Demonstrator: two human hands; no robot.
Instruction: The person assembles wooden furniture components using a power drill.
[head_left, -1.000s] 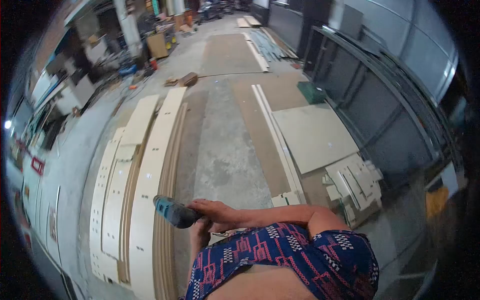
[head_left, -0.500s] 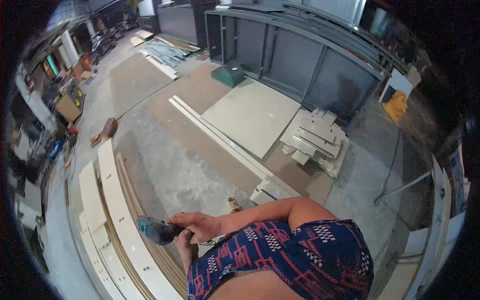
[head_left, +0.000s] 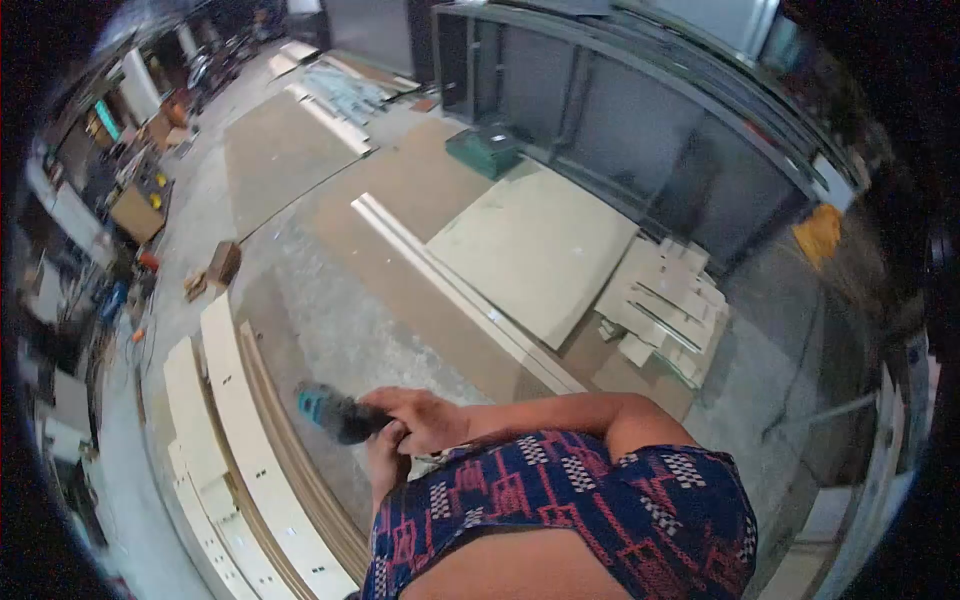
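My right hand [head_left: 425,418] is closed around the near end of a teal-and-black power tool [head_left: 345,416], its forearm reaching across from the right. Close below it, my left hand [head_left: 386,455] is also closed at the tool's near end, its fingers partly hidden. The tool's teal end points left, above the floor; blur hides its exact kind. Beneath and left of the tool lie long cream boards [head_left: 262,455] with small dark slots, next to brown strips [head_left: 300,455]. Patterned blue cloth [head_left: 560,500] covers my body below the hands.
A large cream panel [head_left: 535,250] lies on brown sheeting [head_left: 400,185], alongside a long narrow strip [head_left: 450,285]. Stacked cut pieces [head_left: 670,310] are to its right. A dark metal frame [head_left: 620,130] stands behind, with a green stack [head_left: 483,152] before it. A brown block [head_left: 224,262] sits on the concrete.
The view has shifted, so the floor items appear slightly lower and farther right. Both hands and the power tool have moved a little right and up in the picture, still held together.
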